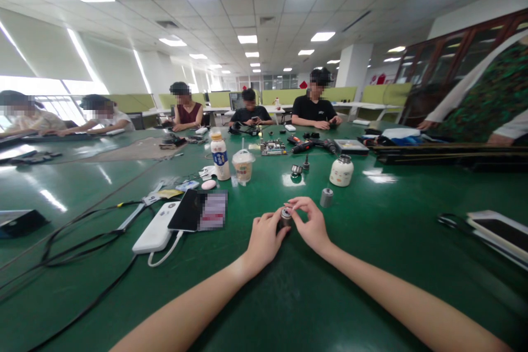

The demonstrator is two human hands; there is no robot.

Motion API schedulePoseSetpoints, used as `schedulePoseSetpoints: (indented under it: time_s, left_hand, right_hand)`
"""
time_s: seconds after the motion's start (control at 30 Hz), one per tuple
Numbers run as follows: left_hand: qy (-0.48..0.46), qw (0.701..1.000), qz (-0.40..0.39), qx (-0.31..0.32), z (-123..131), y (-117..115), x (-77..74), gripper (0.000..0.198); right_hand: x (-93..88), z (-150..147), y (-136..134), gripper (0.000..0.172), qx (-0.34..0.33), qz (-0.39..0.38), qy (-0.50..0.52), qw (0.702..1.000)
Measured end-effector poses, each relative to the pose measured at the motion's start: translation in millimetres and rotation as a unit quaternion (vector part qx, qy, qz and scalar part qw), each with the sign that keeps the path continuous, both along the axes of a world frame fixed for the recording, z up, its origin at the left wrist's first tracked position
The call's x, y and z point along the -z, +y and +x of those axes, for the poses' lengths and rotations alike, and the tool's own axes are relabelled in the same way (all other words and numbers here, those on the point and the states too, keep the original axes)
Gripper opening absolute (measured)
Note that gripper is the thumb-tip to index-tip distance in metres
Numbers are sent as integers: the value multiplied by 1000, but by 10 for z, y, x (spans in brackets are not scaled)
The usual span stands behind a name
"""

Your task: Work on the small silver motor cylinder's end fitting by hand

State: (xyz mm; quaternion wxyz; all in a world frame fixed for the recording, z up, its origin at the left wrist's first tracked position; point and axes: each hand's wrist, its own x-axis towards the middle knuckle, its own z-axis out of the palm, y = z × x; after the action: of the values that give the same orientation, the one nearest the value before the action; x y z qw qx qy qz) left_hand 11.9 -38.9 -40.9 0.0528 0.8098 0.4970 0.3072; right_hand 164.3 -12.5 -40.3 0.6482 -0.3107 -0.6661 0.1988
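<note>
The left hand [264, 235] clasps a cylinder [285, 220] upright, likely steadying it for the right hand [311, 225], whose fingers touch its top; whether they pinch anything, I cannot tell.

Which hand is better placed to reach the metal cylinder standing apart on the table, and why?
Probably the right hand: it is nearer the separate cylinder and only at the top of the held cylinder, whose side the left hand, farther off, grips.
</note>
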Motion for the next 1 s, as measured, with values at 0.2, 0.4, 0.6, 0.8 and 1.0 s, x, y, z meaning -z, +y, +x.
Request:
schedulePoseSetpoints:
  time_s: [0.2, 0.4, 0.6, 0.8, 1.0]
  left_hand:
    - [0, 1000, 1, 3, -1, -5, -4, 45]
    - [1, 1000, 3, 4, 2, -14, -15, 47]
    - [0, 1000, 2, 3, 5, -9, -12, 45]
    - [1, 1000, 0, 0, 7, -11, -14, 45]
    - [4, 1000, 1, -2, 12, -15, -27, 43]
  right_hand:
    - [-10, -3, 13, 11, 0, 11, 16, 1000]
    - [-27, -20, -7, 10, 4, 11, -2, 1000]
    - [-21, 20, 4, 8, 49, 12, 11, 999]
    - [-7, 8, -12, 25, 49, -4, 2, 999]
    - [-38, -21, -42, 22, 42, -18, -10, 999]
